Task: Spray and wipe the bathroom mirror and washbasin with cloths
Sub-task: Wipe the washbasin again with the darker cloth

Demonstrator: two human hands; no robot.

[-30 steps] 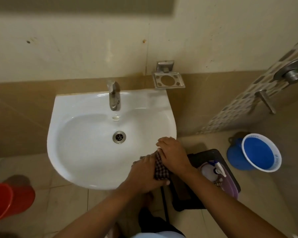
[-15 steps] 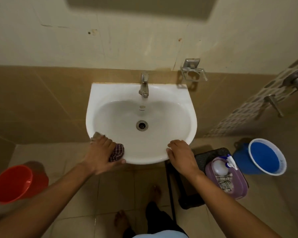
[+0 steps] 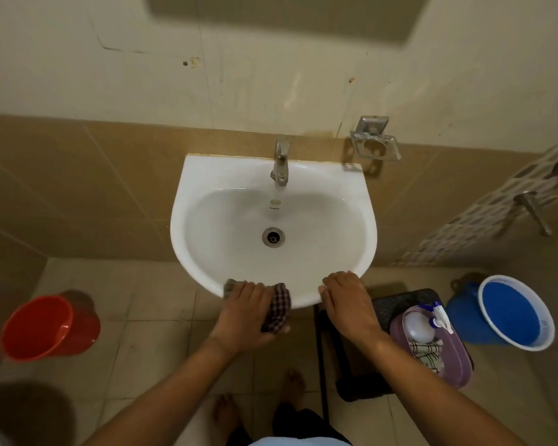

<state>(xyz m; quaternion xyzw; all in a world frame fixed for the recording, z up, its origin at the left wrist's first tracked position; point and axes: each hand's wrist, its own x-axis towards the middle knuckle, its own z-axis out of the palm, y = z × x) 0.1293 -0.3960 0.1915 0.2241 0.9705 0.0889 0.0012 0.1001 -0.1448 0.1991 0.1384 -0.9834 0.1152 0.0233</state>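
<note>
Basin point(image 3: 329, 201): white, wall-hung, widest side to side; front rim curves toward the person. Tap point(image 3: 281, 162) at the back centre, drain point(image 3: 273, 237) mid-bowl.
Cloth point(image 3: 276, 309): dark checked, bunched on the basin's front rim, left of centre; one end pokes out beyond the fingertips, the rest hangs over the lip below the rim.
Left hand point(image 3: 245, 312): on the cloth, pressing it to the front rim; fingers laid over it and thumb tucked round the hanging part, so it holds the cloth.
Right hand point(image 3: 348, 304): bare, on the front rim right of centre, fingers nearly straight and flat on the porcelain, holding nothing. Reads as a brace.
Key relation: cloth lies directly under the left fingers, and the rim runs left and right from there along the curve. Left hand is the working one; unwiped rim to its right ends at the right hand, near but apart.
Step, as judged: wiping the front rim.
Room: open floor left of the basin, with a red bucket point(image 3: 49, 326) well clear. Right of the basin is tighter: dark stool point(image 3: 397, 304) carrying a purple tub point(image 3: 458, 365) with a spray bottle point(image 3: 419, 326), blue bucket point(image 3: 516, 312) beyond.
Mirror: only a dark blurred lower edge above the basin; cannot tell more.
</note>
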